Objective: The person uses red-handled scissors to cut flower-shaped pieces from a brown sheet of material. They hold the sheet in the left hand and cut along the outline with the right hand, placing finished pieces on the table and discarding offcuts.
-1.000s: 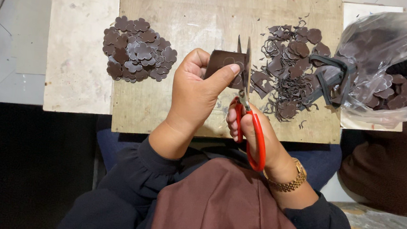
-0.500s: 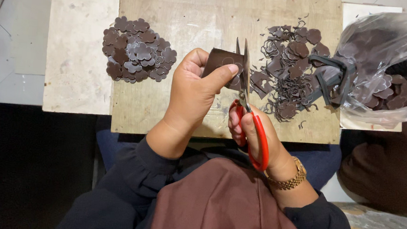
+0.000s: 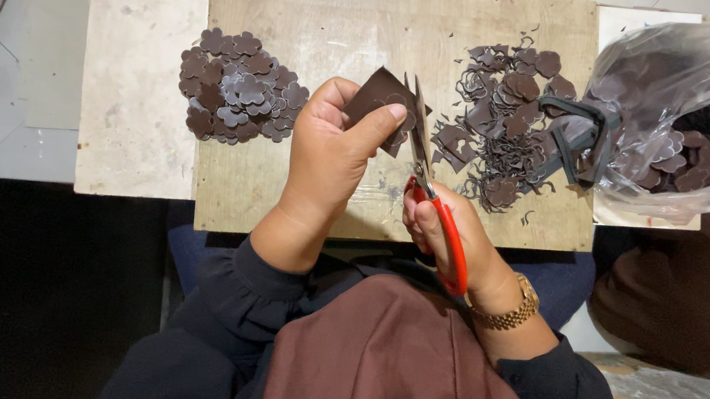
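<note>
Dark brown sheet piece (image 3: 379,98) tilted, above wooden board; red-handled scissors (image 3: 433,203) blades up, against its edge.

Red-handled scissors (image 3: 436,212) with grey metal blades stand out against a dark brown sheet piece (image 3: 382,98). Flower-shaped cutouts (image 3: 240,86), dark brown with some greyish, lie piled on the pale, worn wooden surface (image 3: 320,23). Dark brown scraps (image 3: 505,123) spread near a clear plastic bag (image 3: 686,93). A gold wristwatch (image 3: 505,309) gleams.
</note>
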Tool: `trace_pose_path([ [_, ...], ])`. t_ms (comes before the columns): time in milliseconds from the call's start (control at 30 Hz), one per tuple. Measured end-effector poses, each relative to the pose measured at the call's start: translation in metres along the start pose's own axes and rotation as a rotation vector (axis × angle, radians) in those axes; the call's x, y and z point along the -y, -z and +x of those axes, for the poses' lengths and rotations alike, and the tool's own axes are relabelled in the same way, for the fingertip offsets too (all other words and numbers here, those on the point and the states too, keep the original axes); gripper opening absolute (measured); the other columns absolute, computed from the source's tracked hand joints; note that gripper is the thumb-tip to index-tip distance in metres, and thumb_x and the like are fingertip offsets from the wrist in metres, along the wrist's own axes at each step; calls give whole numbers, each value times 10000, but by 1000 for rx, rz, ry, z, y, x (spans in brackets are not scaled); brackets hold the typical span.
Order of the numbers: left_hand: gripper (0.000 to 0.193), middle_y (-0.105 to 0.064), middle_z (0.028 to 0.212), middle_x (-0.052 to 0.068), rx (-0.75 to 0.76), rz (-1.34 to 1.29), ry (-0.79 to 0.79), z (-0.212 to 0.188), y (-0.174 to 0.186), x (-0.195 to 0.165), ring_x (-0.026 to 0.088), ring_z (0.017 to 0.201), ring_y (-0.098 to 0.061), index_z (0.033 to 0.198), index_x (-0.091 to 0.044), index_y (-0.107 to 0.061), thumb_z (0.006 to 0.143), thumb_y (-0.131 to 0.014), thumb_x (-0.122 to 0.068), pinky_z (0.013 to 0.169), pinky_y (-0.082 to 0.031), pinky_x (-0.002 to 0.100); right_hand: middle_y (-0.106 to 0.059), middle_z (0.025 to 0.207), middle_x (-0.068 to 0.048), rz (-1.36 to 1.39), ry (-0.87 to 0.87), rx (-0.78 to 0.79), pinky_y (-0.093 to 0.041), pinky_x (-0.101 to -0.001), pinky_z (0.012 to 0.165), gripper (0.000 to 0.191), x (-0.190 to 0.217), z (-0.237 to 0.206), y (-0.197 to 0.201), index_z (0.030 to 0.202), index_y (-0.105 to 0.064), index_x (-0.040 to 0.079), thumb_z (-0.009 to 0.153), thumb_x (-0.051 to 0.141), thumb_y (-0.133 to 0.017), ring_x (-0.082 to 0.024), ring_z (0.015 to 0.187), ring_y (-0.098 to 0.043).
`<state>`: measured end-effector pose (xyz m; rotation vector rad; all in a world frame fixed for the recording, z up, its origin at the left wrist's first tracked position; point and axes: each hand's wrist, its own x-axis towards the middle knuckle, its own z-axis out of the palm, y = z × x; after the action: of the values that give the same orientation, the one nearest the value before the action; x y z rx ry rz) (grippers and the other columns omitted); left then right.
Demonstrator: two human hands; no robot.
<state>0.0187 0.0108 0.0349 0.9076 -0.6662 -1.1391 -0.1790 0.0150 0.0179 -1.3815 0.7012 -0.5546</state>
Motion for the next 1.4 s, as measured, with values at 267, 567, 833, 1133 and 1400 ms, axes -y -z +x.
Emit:
trace_pose_path([
  [267, 188, -734, 931, 81, 25, 3, -50, 0, 2, 4, 81, 764, -675, 1096, -1, -591, 974, -725, -51, 665, -539, 228, -450, 738, 46, 53, -45, 14, -336, -210, 532, 519, 2, -1, -1, 962, -540, 68, 1026, 582, -516, -53, 607, -380],
  [567, 211, -741, 986, 82, 67, 26, -48, -2, 4, 1, 89, 832, -696, 1138, 25, -599, 973, -721, -23, 728, -579, 240, -482, 830, 28, 124, -59, 58, -381, -211, 625, 540, 4, 0, 0, 1045, -542, 69, 1018, 608, -513, -68, 703, -418],
  [833, 208, -739, 977, 73, 53, 86, -50, -1, 5, 3, 81, 819, -694, 1112, 20, -596, 962, -734, -21, 724, -583, 230, -464, 810, 38, 79, -53, 56, -374, -210, 604, 558, 0, 2, 4, 1019, -533, 79, 1001, 636, -520, -63, 686, -411],
  [1133, 231, -737, 972, 72, 78, -3, -24, 4, 12, 8, 88, 828, -700, 1114, 14, -586, 949, -742, -27, 729, -586, 232, -442, 711, 42, 28, -72, 14, -328, -210, 509, 551, -8, 2, 6, 917, -527, 79, 989, 625, -529, -60, 586, -385],
  [1400, 222, -739, 939, 20, 59, 25, 119, 5, 4, 24, 83, 863, -704, 969, -57, -657, 1022, -654, -272, 733, -565, 250, -449, 795, 37, 155, -26, -38, -330, -206, 562, 511, -10, 4, 1, 981, -517, 75, 1025, 584, -535, -64, 652, -383],
])
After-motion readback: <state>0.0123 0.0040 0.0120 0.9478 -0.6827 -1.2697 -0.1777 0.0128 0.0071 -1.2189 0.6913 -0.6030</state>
